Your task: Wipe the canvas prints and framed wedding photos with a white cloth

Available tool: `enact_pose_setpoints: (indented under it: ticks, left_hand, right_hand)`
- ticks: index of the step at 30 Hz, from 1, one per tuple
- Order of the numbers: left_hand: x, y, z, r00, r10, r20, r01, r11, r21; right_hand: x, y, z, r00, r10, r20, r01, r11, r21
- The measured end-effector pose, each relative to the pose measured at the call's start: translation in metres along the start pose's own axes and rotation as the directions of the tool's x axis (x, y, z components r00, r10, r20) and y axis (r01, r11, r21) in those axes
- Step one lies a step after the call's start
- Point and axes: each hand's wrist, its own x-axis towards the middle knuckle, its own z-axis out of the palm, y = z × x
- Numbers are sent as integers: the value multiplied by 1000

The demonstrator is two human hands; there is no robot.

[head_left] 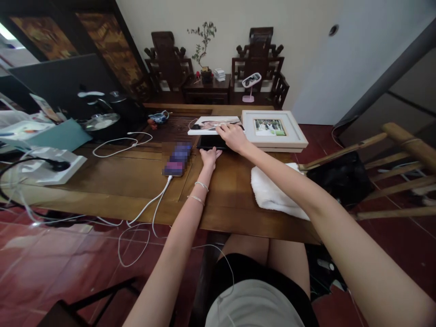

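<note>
Toward the back of the table lies a white-edged photo panel (204, 129) with a picture of a person on it. My right hand (233, 136) has its fingers closed on the panel's near right edge. Below that edge a flat black object (209, 142) shows in part; its kind is unclear. My left hand (210, 157) is at the black object's near edge, fingers stretched out and holding nothing. To the right of the panel, a white picture frame (250, 129) with a photo of people outdoors rests on a pale box-like piece.
A phone (177, 159) on a white charging cable lies left of my left hand. A white towel (272, 190) sits under my right forearm. Farther left are a white power strip (66, 170), a lidded pot (102, 125) and a small blue teapot-shaped ornament (159, 117).
</note>
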Motion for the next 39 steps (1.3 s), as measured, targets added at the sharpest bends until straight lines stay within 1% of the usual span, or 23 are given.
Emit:
enact_pose_setpoints:
  ticks: [2, 5, 11, 15, 19, 23, 26, 27, 28, 29, 30, 31, 32, 33, 34, 35, 36, 37, 38, 39]
  left_hand:
    - [-1, 1, 0, 1000, -3, 19, 3, 1000, -7]
    - [-3, 5, -2, 998, -10, 54, 11, 1000, -26]
    - [-7, 13, -5, 996, -38, 86, 44, 997, -66]
    - [-6, 15, -5, 995, -52, 82, 57, 997, -60]
    - [-2, 14, -7, 997, -20, 80, 21, 1000, -6]
    - [1, 15, -8, 997, -28, 74, 28, 1000, 3]
    - [1, 17, -9, 997, -46, 68, 46, 999, 8]
    - [1, 17, -9, 997, -49, 62, 49, 999, 9]
    - [1, 18, -9, 997, -52, 55, 51, 999, 8]
    - [1, 18, -8, 997, -54, 49, 53, 999, 7]
    - [1, 17, -8, 998, -55, 43, 55, 998, 6]
    - [2, 17, -7, 998, -57, 38, 57, 998, 5]
    - [2, 17, -7, 998, -58, 35, 58, 998, 2]
    - [2, 17, -6, 998, -59, 32, 60, 998, 0]
    - [2, 17, -5, 998, -61, 28, 61, 998, -3]
    - [2, 17, -5, 998, -62, 25, 62, 998, -6]
    - [2, 17, -4, 998, -63, 21, 63, 998, -8]
    - [2, 18, -4, 998, -64, 18, 64, 998, -9]
    - [1, 18, -3, 998, -65, 15, 65, 998, -8]
    - [1, 18, -3, 998, -64, 12, 64, 998, -6]
  right_hand:
    - [0, -5, 9, 1000, -1, 6, 1, 1000, -9]
    - [-2, -7, 21, 999, 37, 19, -37, 999, -10]
    - [-6, -7, 37, 996, 58, 64, -60, 998, 25]
    - [-7, -12, 42, 992, 54, 112, -60, 997, 57]
    - [-4, -8, 40, 983, 6, 182, -29, 992, 124]
    - [0, 11, 35, 967, -70, 245, 12, 973, 229]
    - [-8, 35, 27, 965, -118, 235, 43, 952, 302]
    - [-14, 45, 23, 974, -97, 203, 26, 945, 325]
    - [-22, 57, 18, 987, -34, 157, -22, 939, 343]
    - [-33, 71, 14, 993, 66, 94, -96, 926, 366]
    - [-45, 85, 10, 973, 230, 26, -222, 898, 381]
    - [-58, 100, 6, 918, 395, -23, -358, 853, 381]
    - [-73, 115, 4, 830, 554, -71, -490, 783, 383]
    - [-87, 130, 2, 723, 683, -104, -604, 698, 384]
    - [-101, 143, 2, 603, 789, -120, -707, 598, 378]
    - [-114, 155, 4, 476, 877, -73, -797, 465, 385]
    - [-126, 164, 7, 377, 926, 7, -849, 342, 403]
    - [-136, 171, 11, 312, 946, 89, -874, 249, 416]
    - [-144, 177, 16, 285, 944, 167, -881, 190, 433]
    - [-150, 180, 21, 291, 931, 222, -876, 166, 453]
